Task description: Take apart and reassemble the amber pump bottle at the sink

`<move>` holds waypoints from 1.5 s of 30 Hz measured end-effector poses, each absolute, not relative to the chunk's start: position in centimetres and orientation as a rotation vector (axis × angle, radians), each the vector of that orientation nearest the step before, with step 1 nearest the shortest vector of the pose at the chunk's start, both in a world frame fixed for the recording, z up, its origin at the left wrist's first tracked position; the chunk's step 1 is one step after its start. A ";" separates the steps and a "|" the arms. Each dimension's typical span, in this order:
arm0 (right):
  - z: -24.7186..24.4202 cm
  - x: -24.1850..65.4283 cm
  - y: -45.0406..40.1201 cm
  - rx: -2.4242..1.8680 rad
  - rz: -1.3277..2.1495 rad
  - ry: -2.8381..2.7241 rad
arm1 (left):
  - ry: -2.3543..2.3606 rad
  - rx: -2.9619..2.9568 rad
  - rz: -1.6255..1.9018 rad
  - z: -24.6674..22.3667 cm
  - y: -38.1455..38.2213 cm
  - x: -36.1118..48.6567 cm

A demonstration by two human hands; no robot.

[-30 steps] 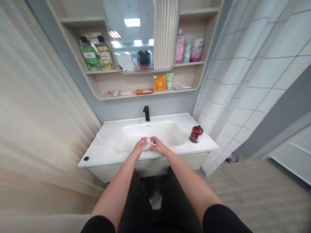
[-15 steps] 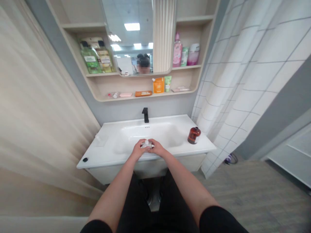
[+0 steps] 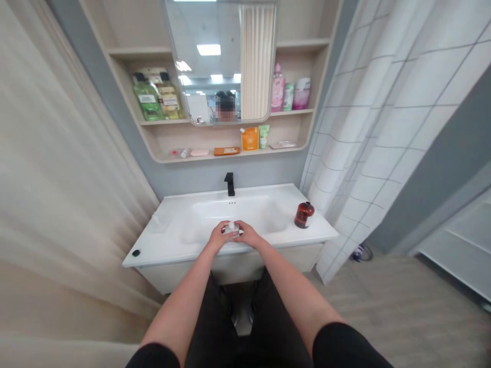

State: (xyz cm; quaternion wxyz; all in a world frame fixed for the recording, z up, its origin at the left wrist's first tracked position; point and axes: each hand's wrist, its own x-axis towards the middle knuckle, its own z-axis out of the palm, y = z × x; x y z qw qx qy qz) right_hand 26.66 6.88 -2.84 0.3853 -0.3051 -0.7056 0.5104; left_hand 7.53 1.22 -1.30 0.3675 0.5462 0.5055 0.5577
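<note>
A small clear bottle with a white top [image 3: 231, 228] is held over the front part of the white sink [image 3: 203, 208]. My left hand [image 3: 219, 236] grips it from the left side, and my right hand [image 3: 246, 235] grips it from the right, fingers of both closed around it. Some fingertips are hidden behind the bottle. On the counter to the right stands a brown bottle [image 3: 304, 214] without a cap. A small black cap [image 3: 136, 253] lies near the counter's front left corner.
The black faucet [image 3: 229, 184] rises behind the basin. A clear container [image 3: 158, 223] sits on the left of the counter. Above is a shelf [image 3: 161, 157] with toiletries around a mirror [image 3: 210, 66]. Curtains hang on the left [image 3: 76, 179] and right [image 3: 345, 153].
The view has tilted up slightly, so the shelves and mirror sit a little lower. Both hands keep hold of the small bottle in nearly the same place.
</note>
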 end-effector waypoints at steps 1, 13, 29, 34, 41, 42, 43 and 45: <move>-2.8 26.7 6.9 -0.772 1.311 -1.793 | 1.301 1.404 1.432 -1.3 1.2 7.5; -1.7 26.7 6.1 -0.753 1.384 -1.765 | 1.274 1.345 1.453 -0.7 1.2 7.6; -1.5 27.0 6.2 -0.764 1.409 -1.774 | 1.266 1.421 1.418 -0.9 1.2 7.5; -1.5 27.1 6.0 -0.766 1.438 -1.771 | 1.277 1.412 1.423 -1.2 1.4 7.6; -1.3 27.2 5.6 -0.779 1.422 -1.773 | 1.270 1.436 1.418 -1.8 1.6 7.6; -1.3 27.2 5.6 -0.790 1.416 -1.776 | 1.267 1.431 1.421 -1.8 1.6 7.5; -1.2 27.2 5.5 -0.800 1.413 -1.775 | 1.258 1.436 1.421 -1.9 1.6 7.5; -1.1 27.2 5.4 -0.806 1.417 -1.771 | 1.230 1.468 1.416 -2.0 1.7 7.4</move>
